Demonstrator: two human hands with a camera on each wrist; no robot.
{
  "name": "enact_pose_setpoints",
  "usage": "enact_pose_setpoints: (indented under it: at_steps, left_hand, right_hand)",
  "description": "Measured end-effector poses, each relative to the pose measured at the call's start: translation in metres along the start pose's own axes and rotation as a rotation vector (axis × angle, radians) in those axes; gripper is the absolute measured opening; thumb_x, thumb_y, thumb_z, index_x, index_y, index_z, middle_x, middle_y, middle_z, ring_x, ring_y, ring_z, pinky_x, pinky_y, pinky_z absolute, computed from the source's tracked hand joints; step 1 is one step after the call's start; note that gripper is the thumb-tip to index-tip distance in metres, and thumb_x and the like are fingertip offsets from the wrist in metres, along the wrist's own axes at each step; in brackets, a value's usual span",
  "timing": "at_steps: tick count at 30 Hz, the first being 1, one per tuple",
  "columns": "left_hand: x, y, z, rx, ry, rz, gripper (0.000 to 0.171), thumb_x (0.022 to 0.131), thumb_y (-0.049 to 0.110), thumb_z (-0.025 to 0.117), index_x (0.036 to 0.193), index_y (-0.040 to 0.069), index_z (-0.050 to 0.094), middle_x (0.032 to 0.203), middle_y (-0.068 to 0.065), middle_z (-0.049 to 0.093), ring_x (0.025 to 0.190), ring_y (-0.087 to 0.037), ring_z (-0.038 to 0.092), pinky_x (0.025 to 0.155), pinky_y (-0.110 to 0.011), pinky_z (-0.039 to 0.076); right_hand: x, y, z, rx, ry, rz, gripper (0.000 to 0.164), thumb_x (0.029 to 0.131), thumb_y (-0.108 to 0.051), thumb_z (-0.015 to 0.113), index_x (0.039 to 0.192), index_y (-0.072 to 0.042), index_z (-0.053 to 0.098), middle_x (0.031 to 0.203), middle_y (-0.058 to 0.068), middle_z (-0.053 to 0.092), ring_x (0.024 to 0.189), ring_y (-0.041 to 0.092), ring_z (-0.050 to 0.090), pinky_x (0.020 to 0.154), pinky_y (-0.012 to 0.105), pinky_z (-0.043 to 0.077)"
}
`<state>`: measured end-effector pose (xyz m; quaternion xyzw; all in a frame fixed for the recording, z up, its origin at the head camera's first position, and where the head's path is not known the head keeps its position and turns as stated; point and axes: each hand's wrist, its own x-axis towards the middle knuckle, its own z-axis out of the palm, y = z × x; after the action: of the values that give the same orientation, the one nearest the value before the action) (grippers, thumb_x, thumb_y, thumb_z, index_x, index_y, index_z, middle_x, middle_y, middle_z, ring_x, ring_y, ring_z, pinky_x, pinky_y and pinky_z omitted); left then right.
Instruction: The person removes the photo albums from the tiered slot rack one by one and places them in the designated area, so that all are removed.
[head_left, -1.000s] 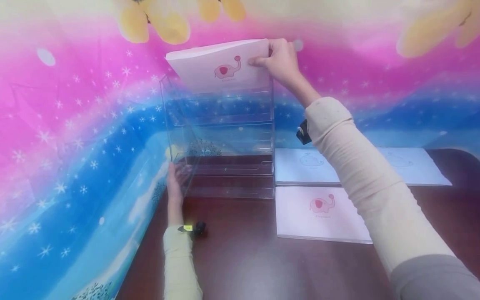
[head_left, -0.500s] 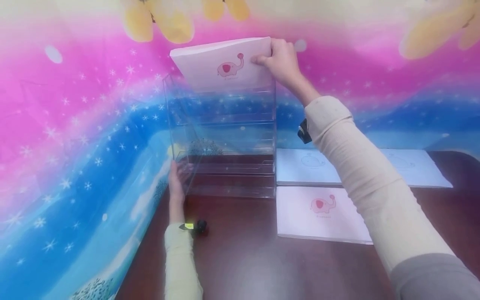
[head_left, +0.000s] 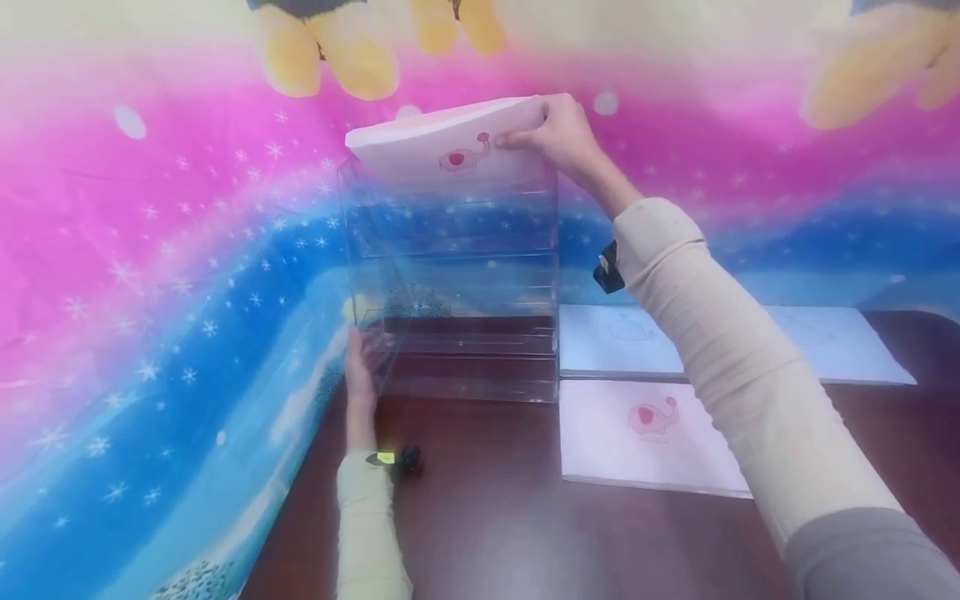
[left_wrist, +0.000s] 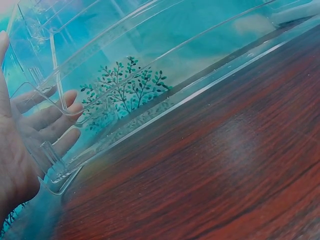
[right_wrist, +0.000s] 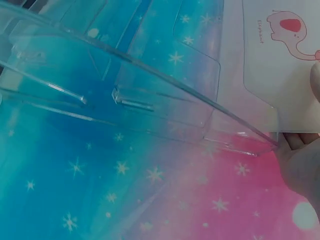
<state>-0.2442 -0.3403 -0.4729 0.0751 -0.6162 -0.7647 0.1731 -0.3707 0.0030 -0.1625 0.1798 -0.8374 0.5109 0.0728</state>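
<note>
My right hand (head_left: pixel 562 137) pinches a pale pink notebook (head_left: pixel 405 158) by its right edge, thumb on the cover beside a printed elephant. The notebook is tilted at the top of a clear plastic rack (head_left: pixel 455 387) with several levels. In the right wrist view, part of the notebook (right_wrist: pixel 270 85) shows behind the rack's clear front lip. Down at the rack's lower left side is my left hand (head_left: pixel 362 367), its fingers extended along the transparent side wall. The left wrist view shows those fingers (left_wrist: pixel 50 117) through the plastic.
Right of the rack, another pink elephant notebook (head_left: pixel 600 433) lies on the dark wooden table (head_left: pixel 480 500). Behind it lie pale blue whale notebooks (head_left: pixel 600 350), partly covered by my right sleeve. A colourful patterned cloth (head_left: pixel 187 250) hangs behind and to the left.
In the last half second my right hand has lowered the notebook toward the rack's top, and its cover now looks flatter. My left hand stays at the rack's side. The head view has shifted slightly.
</note>
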Motion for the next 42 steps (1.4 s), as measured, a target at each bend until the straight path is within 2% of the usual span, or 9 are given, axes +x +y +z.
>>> enact_pose_setpoints:
  at_steps: [4,12,17,21,28,32,36,39,42]
  left_hand:
    - [0.000,-0.004,0.006,0.003,0.006,0.022,0.075,0.110,0.057,0.032,0.140,-0.009,0.050,0.134,-0.035,0.056,0.125,-0.049,0.052,0.114,-0.051,0.041]
    - [0.000,-0.006,0.012,0.018,-0.004,0.059,0.078,0.109,0.059,0.033,0.141,-0.010,0.050,0.136,-0.037,0.055,0.127,-0.050,0.052,0.112,-0.050,0.043]
    - [0.002,-0.005,0.017,0.016,-0.039,0.067,0.074,0.112,0.054,0.028,0.142,-0.012,0.047,0.137,-0.039,0.053,0.128,-0.053,0.050,0.114,-0.053,0.040]
    - [0.001,-0.005,0.020,0.026,-0.026,0.062,0.076,0.111,0.056,0.028,0.142,-0.011,0.048,0.137,-0.037,0.054,0.128,-0.051,0.051,0.114,-0.051,0.040]
    - [0.002,-0.005,0.019,0.034,-0.017,0.054,0.079,0.109,0.059,0.032,0.140,-0.011,0.049,0.135,-0.037,0.054,0.126,-0.047,0.053,0.113,-0.050,0.042]
    - [0.001,0.000,0.020,0.002,-0.031,0.044,0.074,0.111,0.053,0.033,0.138,-0.014,0.049,0.120,-0.021,0.068,0.114,-0.037,0.061,0.114,-0.054,0.039]
    - [-0.001,0.005,0.021,0.002,-0.049,0.034,0.069,0.113,0.046,0.028,0.139,-0.015,0.047,0.119,-0.018,0.068,0.111,-0.031,0.062,0.115,-0.058,0.035]
    - [0.003,0.003,0.020,0.008,-0.038,0.035,0.069,0.113,0.047,0.028,0.139,-0.013,0.049,0.128,-0.029,0.062,0.118,-0.040,0.058,0.115,-0.057,0.036]
    - [0.005,0.003,0.018,0.012,-0.022,0.034,0.071,0.112,0.051,0.030,0.138,-0.012,0.050,0.126,-0.026,0.065,0.120,-0.042,0.057,0.114,-0.054,0.039]
  right_hand:
    - [0.000,0.002,0.000,0.082,0.016,-0.011,0.038,0.090,-0.017,0.084,0.125,-0.006,0.075,0.119,0.009,0.076,0.109,0.020,0.072,0.096,0.029,0.054]
    - [-0.005,0.001,0.002,0.107,0.072,-0.023,0.034,0.092,-0.017,0.082,0.124,-0.009,0.076,0.119,0.008,0.076,0.110,0.019,0.073,0.094,0.030,0.057]
    - [-0.007,-0.008,0.002,0.038,0.175,-0.070,0.034,0.091,-0.022,0.083,0.122,-0.009,0.077,0.118,0.008,0.076,0.108,0.018,0.074,0.091,0.029,0.058]
    - [-0.010,-0.019,-0.003,0.047,0.258,-0.100,0.033,0.089,-0.022,0.085,0.119,-0.010,0.079,0.116,0.008,0.077,0.104,0.016,0.075,0.088,0.026,0.059]
    - [-0.022,-0.035,-0.028,0.221,0.327,-0.188,0.023,0.088,-0.013,0.086,0.110,-0.006,0.081,0.109,0.007,0.079,0.100,0.013,0.075,0.088,0.025,0.059]
    - [-0.036,-0.041,-0.047,0.284,0.351,-0.257,0.015,0.089,-0.008,0.083,0.104,-0.007,0.080,0.105,0.004,0.079,0.100,0.013,0.074,0.090,0.025,0.057]
    - [-0.056,-0.046,-0.070,0.442,0.416,-0.305,0.019,0.088,0.004,0.078,0.102,-0.007,0.076,0.107,0.007,0.074,0.106,0.020,0.070,0.092,0.027,0.057]
    - [-0.073,-0.045,-0.087,0.580,0.506,-0.362,0.023,0.083,0.010,0.079,0.099,-0.006,0.075,0.105,0.009,0.071,0.106,0.022,0.067,0.091,0.028,0.057]
    - [-0.094,-0.039,-0.104,0.648,0.585,-0.369,0.028,0.082,0.009,0.081,0.105,-0.004,0.073,0.109,0.010,0.068,0.107,0.021,0.065,0.092,0.029,0.056]
